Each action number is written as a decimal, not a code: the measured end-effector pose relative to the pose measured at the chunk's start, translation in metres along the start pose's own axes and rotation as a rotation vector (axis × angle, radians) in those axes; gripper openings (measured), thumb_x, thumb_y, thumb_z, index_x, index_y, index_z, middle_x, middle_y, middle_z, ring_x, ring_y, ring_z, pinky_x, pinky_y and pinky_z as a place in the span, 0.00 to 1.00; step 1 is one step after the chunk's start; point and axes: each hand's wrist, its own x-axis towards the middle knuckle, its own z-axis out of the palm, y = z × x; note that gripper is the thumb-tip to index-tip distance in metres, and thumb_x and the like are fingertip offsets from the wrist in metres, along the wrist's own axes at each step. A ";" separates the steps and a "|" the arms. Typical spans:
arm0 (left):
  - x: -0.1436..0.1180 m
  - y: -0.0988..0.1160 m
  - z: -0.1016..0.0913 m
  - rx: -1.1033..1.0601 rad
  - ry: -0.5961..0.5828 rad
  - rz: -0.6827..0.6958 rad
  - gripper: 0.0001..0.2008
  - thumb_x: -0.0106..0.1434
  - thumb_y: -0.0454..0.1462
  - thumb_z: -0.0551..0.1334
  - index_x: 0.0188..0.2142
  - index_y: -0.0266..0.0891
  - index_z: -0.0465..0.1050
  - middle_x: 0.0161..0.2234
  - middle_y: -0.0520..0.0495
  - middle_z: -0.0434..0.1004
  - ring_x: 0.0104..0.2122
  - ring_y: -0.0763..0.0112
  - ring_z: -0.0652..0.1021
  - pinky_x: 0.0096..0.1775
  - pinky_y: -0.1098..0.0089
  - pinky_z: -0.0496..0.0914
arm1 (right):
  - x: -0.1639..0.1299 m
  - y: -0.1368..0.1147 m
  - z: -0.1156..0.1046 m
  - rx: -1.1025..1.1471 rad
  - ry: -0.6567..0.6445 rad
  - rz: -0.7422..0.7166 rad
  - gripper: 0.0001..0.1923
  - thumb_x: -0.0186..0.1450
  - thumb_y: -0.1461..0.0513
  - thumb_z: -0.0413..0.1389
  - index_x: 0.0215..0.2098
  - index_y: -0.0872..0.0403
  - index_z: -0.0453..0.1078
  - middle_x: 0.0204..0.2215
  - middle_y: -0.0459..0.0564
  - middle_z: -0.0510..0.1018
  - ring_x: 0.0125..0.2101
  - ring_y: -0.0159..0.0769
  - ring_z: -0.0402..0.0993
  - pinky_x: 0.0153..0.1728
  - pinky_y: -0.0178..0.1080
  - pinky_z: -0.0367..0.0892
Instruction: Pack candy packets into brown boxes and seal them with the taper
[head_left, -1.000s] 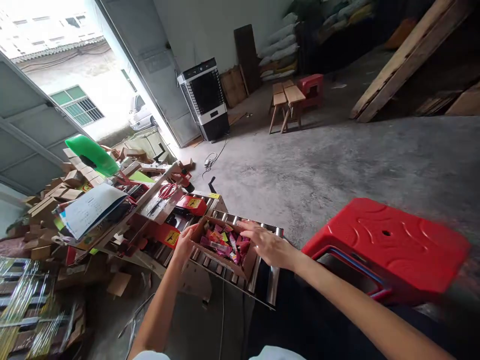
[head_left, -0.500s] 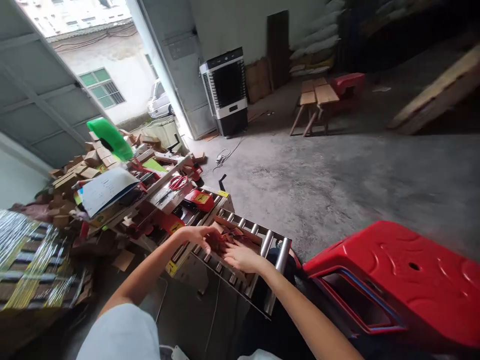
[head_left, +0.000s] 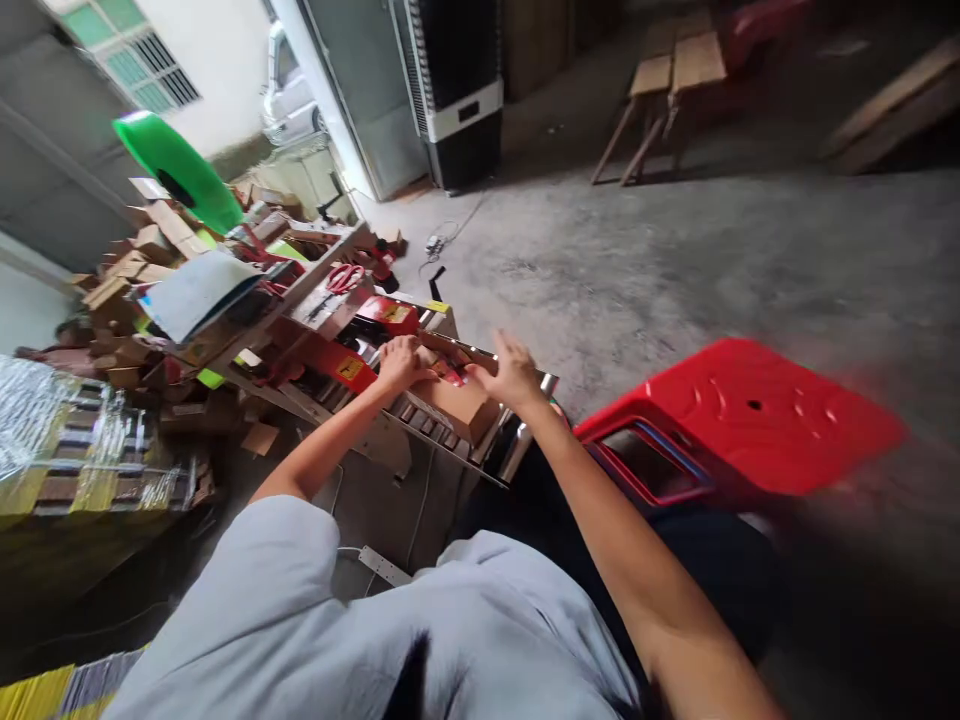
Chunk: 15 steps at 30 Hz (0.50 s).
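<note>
Presently, a carton (head_left: 454, 408) rests on rollers (head_left: 517, 452); the left hand (head_left: 400, 362) is at its left end, grip indeterminable; the right hand (head_left: 517, 376), open, at its right.

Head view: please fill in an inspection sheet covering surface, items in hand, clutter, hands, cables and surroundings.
Surface: roller conveyor, metal rollers exposed at its near end.
Items in hand: brown carton on the rollers, open at the top; red contents partly visible, details unclear.
Clutter: heaped cardboard boxes beyond the machine; papers and red-handled scissors on top of it.
Hands: left hand at one end of the carton, grip unclear; right hand at the other, thumb and fingers spread.
Cables: cord loose on the floor; power strip below the conveyor.
Surroundings: red stool nearby; air cooler and wooden bench farther off.
</note>
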 end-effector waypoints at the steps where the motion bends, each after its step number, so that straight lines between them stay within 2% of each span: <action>1: 0.000 0.000 0.000 0.106 0.040 0.014 0.50 0.39 0.39 0.80 0.61 0.35 0.63 0.63 0.28 0.60 0.64 0.38 0.59 0.65 0.47 0.44 | -0.007 0.002 0.005 -0.007 -0.071 0.003 0.28 0.61 0.58 0.63 0.57 0.59 0.68 0.57 0.67 0.72 0.58 0.58 0.66 0.61 0.60 0.60; 3: -0.004 0.002 -0.002 0.242 0.080 0.041 0.54 0.46 0.41 0.77 0.67 0.34 0.53 0.67 0.26 0.53 0.66 0.39 0.57 0.65 0.46 0.44 | -0.027 0.002 0.020 0.010 -0.176 -0.011 0.28 0.62 0.60 0.63 0.58 0.59 0.66 0.59 0.64 0.71 0.60 0.55 0.66 0.64 0.57 0.57; 6: -0.020 0.013 -0.005 0.237 0.112 0.125 0.46 0.58 0.42 0.69 0.69 0.34 0.49 0.70 0.28 0.47 0.69 0.44 0.51 0.67 0.47 0.44 | -0.051 0.000 0.037 0.028 -0.194 -0.005 0.22 0.65 0.64 0.59 0.56 0.58 0.68 0.61 0.60 0.71 0.64 0.52 0.61 0.68 0.57 0.47; 8: -0.038 0.024 0.001 0.123 0.045 0.272 0.38 0.63 0.41 0.62 0.69 0.36 0.50 0.71 0.32 0.46 0.70 0.49 0.50 0.67 0.51 0.47 | -0.055 0.001 0.041 0.090 -0.196 0.023 0.19 0.64 0.65 0.60 0.53 0.58 0.70 0.61 0.60 0.71 0.65 0.53 0.60 0.69 0.59 0.42; 10: -0.059 0.037 0.018 -0.031 -0.114 0.406 0.33 0.66 0.41 0.58 0.68 0.38 0.54 0.70 0.35 0.49 0.70 0.52 0.53 0.67 0.54 0.49 | -0.050 0.005 0.037 0.178 -0.214 0.040 0.15 0.61 0.68 0.61 0.46 0.58 0.74 0.58 0.57 0.74 0.64 0.54 0.61 0.69 0.59 0.41; 12: -0.076 0.047 0.041 -0.134 -0.224 0.435 0.34 0.64 0.45 0.60 0.67 0.38 0.58 0.70 0.35 0.53 0.70 0.49 0.54 0.68 0.53 0.47 | -0.043 0.013 0.029 0.259 -0.249 0.044 0.10 0.57 0.70 0.61 0.38 0.57 0.76 0.53 0.53 0.79 0.61 0.51 0.67 0.69 0.54 0.49; 13: -0.082 0.050 0.052 -0.151 -0.235 0.424 0.36 0.62 0.47 0.63 0.67 0.37 0.59 0.69 0.34 0.54 0.70 0.47 0.53 0.68 0.52 0.44 | -0.042 0.017 0.023 0.288 -0.257 0.050 0.09 0.57 0.69 0.61 0.36 0.56 0.77 0.50 0.52 0.80 0.58 0.48 0.70 0.67 0.51 0.55; 15: -0.084 0.049 0.065 -0.131 -0.176 0.394 0.43 0.56 0.49 0.69 0.66 0.35 0.60 0.69 0.31 0.54 0.70 0.42 0.51 0.69 0.50 0.40 | -0.044 0.029 0.008 0.348 -0.238 0.090 0.11 0.62 0.65 0.57 0.42 0.56 0.77 0.49 0.51 0.81 0.55 0.44 0.74 0.61 0.47 0.65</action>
